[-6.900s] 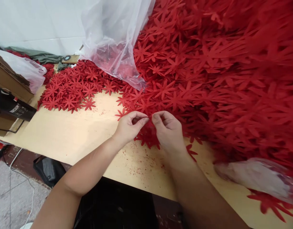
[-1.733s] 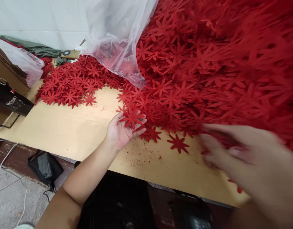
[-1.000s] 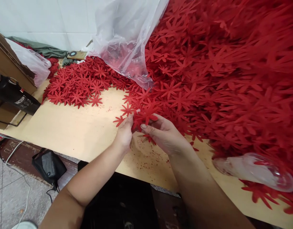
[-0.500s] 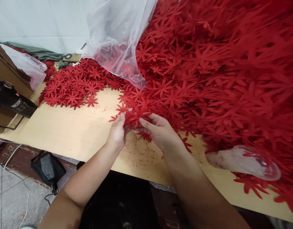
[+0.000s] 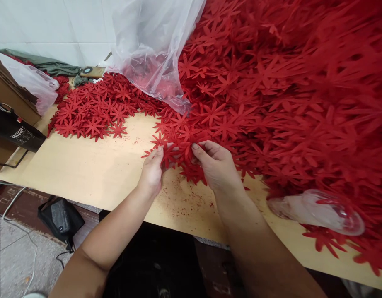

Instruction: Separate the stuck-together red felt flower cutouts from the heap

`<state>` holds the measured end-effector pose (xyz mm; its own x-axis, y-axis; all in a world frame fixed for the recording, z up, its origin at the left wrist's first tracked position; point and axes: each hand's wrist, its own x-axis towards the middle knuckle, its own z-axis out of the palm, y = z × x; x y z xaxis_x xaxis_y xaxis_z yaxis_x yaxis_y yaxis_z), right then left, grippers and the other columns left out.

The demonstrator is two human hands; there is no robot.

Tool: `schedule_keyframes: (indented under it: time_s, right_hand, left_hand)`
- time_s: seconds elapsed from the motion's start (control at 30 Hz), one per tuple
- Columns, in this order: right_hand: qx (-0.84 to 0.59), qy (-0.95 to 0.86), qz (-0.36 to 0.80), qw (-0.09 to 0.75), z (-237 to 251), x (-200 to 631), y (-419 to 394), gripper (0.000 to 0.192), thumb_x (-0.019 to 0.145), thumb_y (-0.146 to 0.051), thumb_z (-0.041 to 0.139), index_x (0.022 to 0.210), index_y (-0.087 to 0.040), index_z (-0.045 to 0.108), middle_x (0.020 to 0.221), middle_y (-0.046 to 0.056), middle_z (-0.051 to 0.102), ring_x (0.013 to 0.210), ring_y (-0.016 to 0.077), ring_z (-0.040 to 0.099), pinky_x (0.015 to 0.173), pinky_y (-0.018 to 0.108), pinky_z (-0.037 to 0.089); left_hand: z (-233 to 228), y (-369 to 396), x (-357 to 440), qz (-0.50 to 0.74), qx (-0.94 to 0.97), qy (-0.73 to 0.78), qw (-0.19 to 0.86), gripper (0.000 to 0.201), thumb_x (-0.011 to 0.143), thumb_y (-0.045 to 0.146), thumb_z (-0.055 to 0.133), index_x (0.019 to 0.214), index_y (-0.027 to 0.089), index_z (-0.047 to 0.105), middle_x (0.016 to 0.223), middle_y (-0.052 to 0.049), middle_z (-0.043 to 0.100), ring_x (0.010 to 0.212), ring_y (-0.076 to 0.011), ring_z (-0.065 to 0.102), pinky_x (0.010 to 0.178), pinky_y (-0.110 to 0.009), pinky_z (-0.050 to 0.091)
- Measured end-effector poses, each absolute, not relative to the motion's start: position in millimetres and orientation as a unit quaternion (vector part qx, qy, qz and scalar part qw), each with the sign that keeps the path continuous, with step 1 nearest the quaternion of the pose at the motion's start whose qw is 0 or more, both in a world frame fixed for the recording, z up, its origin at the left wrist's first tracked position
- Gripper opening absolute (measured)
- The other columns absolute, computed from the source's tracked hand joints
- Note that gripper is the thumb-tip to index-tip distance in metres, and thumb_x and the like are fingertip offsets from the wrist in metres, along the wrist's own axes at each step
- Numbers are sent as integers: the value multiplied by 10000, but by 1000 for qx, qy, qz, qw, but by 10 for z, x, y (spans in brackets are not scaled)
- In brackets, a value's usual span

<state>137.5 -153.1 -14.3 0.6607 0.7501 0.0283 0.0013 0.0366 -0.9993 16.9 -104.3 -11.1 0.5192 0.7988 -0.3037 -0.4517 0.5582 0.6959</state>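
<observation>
My left hand point(image 5: 154, 165) is closed on red flower-shaped cutouts point(image 5: 170, 155), its thumb on top and its fingers partly hidden beneath them. Just to the right, my right hand point(image 5: 214, 162) pinches a red flower cutout point(image 5: 188, 152) between thumb and bent fingers; its petals overlap those by the left hand. Both hands are above the table's front part, at the edge of a large heap of the same red cutouts point(image 5: 228, 124). More cutouts point(image 5: 194, 173) show below the right hand. How many pieces each hand holds I cannot tell.
A smaller pile of red cutouts point(image 5: 91, 109) lies left on the wooden table point(image 5: 94, 169). A clear plastic bag point(image 5: 156, 62) hangs over the heap's edge. To the right lies a clear plastic cup point(image 5: 318, 211). A black vacuum bottle point(image 5: 17, 128) leans at far left.
My right hand has moved a little to the right, pulling its flower cutout away from my left hand. The left hand stays almost in place.
</observation>
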Motion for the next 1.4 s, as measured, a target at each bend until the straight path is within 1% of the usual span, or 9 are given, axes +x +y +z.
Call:
schedule_keyframes:
  time_s: [0.1, 0.23, 0.33, 0.53, 0.73, 0.83, 0.93, 1.13, 1.4]
  right_hand:
    - [-621, -301, 307, 656, -111, 1363, -1538, 373, 628, -522, 750, 576, -210, 553, 512, -49, 456, 457, 72, 357, 443, 227, 335]
    - [-603, -330, 342, 641, -69, 1283, -1538, 377, 601, -566, 753, 626, -212, 624, 594, -19, 576, 546, 103, 485, 556, 260, 437]
    - [-602, -358, 348, 623, -83, 1238, -1537, 386, 616, -582, 734, 648, -207, 650, 608, -10, 599, 567, 112, 508, 572, 267, 445]
    - [-626, -379, 343, 589, -104, 1242, -1584, 444, 636, -600, 714, 563, -191, 558, 524, -33, 499, 494, 81, 434, 479, 233, 372]
    - [-596, -374, 388, 596, -104, 1274, -1627, 303, 655, -484, 751, 765, -220, 653, 726, -1, 643, 653, 119, 584, 641, 265, 508]
    - [-613, -321, 368, 621, -127, 1302, -1617, 262, 636, -412, 773, 712, -221, 610, 644, -26, 601, 565, 101, 551, 558, 247, 499]
    - [-609, -319, 350, 637, -107, 1283, -1609, 309, 592, -364, 797, 662, -214, 536, 596, -49, 557, 506, 78, 507, 483, 214, 460]
    - [-610, -353, 342, 621, -68, 1327, -1650, 288, 621, -341, 774, 806, -218, 590, 728, -25, 615, 579, 96, 571, 544, 247, 515]
    - [-618, -300, 291, 666, -177, 1639, -1696, 313, 549, -371, 830, 717, -228, 608, 696, -31, 628, 590, 94, 576, 556, 238, 504]
  left_hand:
    - [-140, -1030, 170, 363, 283, 317, 829, 161, 754, 279, 673, 879, 180, 683, 793, -33, 710, 828, -188, 677, 778, -322, 487]
    - [-127, -1042, 175, 350, 297, 326, 826, 249, 639, 296, 772, 843, 193, 674, 703, 26, 673, 579, -90, 603, 604, -240, 441]
    - [-100, -1061, 178, 340, 302, 317, 832, 283, 552, 281, 822, 770, 187, 667, 657, 42, 659, 508, -62, 555, 530, -213, 395]
    - [-101, -1053, 192, 394, 259, 320, 822, 252, 497, 248, 820, 626, 165, 620, 557, 46, 608, 497, -51, 495, 528, -210, 372]
    - [-155, -1009, 187, 395, 231, 341, 821, 265, 515, 252, 807, 661, 169, 603, 569, 57, 592, 504, -46, 491, 524, -197, 349]
    - [-127, -1020, 175, 375, 254, 314, 834, 306, 574, 384, 798, 651, 168, 596, 509, 67, 514, 462, -37, 426, 499, -201, 317]
    - [-75, -1056, 178, 374, 310, 299, 821, 322, 520, 344, 842, 651, 168, 607, 512, 71, 520, 471, -38, 422, 519, -211, 335]
    - [-99, -1026, 175, 421, 254, 355, 795, 235, 565, 222, 802, 647, 170, 588, 571, 70, 574, 495, -33, 461, 554, -209, 365]
    - [-167, -990, 190, 403, 269, 349, 802, 314, 572, 375, 817, 706, 182, 609, 597, 63, 540, 498, -38, 412, 504, -222, 281]
